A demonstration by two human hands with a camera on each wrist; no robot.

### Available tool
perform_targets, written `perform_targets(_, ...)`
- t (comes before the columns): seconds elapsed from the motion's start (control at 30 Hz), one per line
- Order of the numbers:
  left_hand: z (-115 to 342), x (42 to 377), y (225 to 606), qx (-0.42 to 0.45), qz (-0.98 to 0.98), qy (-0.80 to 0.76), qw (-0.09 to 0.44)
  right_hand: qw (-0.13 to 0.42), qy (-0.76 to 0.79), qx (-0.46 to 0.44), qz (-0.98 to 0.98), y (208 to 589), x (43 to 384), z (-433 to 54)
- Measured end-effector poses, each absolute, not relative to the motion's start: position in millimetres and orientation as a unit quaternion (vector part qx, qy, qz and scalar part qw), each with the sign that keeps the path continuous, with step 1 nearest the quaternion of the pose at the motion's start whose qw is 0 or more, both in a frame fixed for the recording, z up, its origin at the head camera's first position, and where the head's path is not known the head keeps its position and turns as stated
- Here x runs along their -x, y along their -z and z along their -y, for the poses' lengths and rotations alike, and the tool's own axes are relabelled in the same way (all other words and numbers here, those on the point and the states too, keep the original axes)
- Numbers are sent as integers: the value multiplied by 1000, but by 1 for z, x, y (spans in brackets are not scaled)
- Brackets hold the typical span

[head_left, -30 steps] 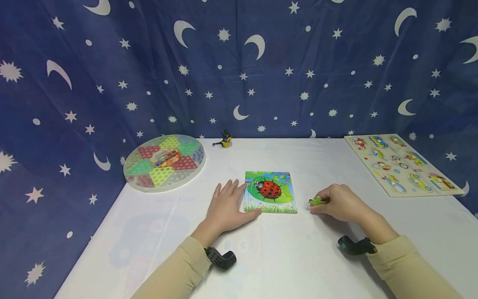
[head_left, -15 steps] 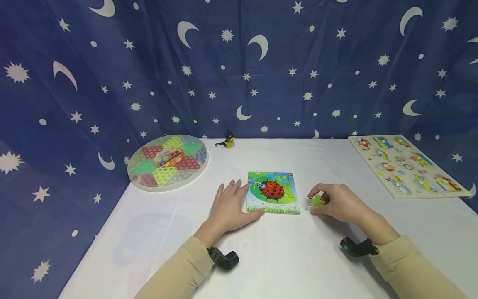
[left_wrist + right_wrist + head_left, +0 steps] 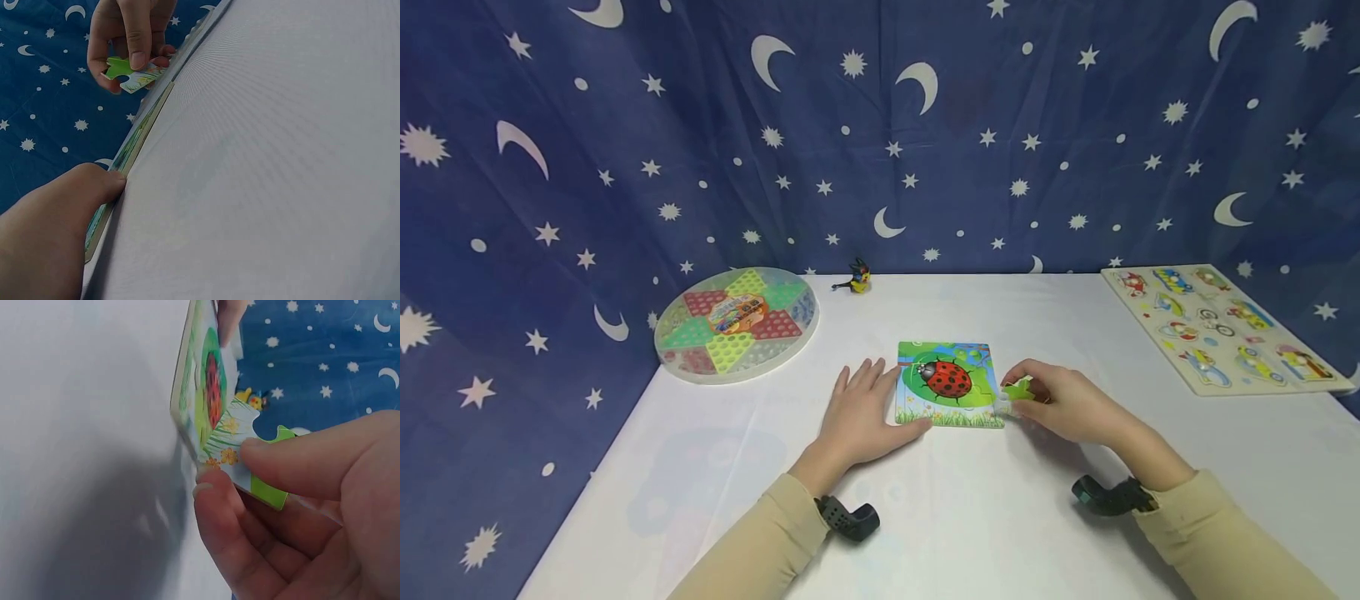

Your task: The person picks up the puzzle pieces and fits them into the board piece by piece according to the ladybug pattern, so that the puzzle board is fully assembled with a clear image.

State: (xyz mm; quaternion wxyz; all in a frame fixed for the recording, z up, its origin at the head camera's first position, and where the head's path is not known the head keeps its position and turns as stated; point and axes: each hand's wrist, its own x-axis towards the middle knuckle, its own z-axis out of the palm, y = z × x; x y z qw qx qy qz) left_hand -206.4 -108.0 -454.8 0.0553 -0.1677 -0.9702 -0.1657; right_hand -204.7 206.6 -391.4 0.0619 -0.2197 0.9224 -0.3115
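A square ladybug jigsaw puzzle (image 3: 946, 382) lies flat on the white table. My left hand (image 3: 859, 417) rests at its left side with fairly straight fingers, the thumb reaching its lower edge. Just off the puzzle's right side, my right hand (image 3: 1066, 402) pinches a puzzle piece (image 3: 1018, 390) between thumb and fingers. In the right wrist view this puzzle piece (image 3: 232, 434) is green and pale blue, with grass and orange flowers, its nearer part covered by the thumb. The left wrist view shows the piece (image 3: 142, 78) held above the table surface.
A round Chinese checkers board (image 3: 737, 325) lies at the back left. Near the back edge stands a small yellow and black toy figure (image 3: 856, 277). A wooden peg puzzle board (image 3: 1225, 329) lies at the right. A blue star-patterned cloth (image 3: 820, 133) hangs behind the table.
My right hand has moved left with the puzzle piece, bringing it close to the ladybug puzzle's right edge. The left hand keeps its place beside the puzzle.
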Motion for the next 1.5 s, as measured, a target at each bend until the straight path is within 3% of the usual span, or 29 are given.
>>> perform_targets(0.2, 109, 207, 456, 168, 970, 165, 55, 83, 324, 211, -919, 392, 206, -198)
perform_targets(0.7, 110, 209, 457, 169, 970, 162, 59, 29, 266, 255, -929, 401, 219, -176)
perform_targets(1.1, 109, 208, 456, 167, 971, 162, 55, 44, 264, 242, -933, 405, 224, -169)
perform_targets(1.5, 109, 209, 456, 167, 972, 159, 54, -34, 172, 263, -949, 407, 211, -164)
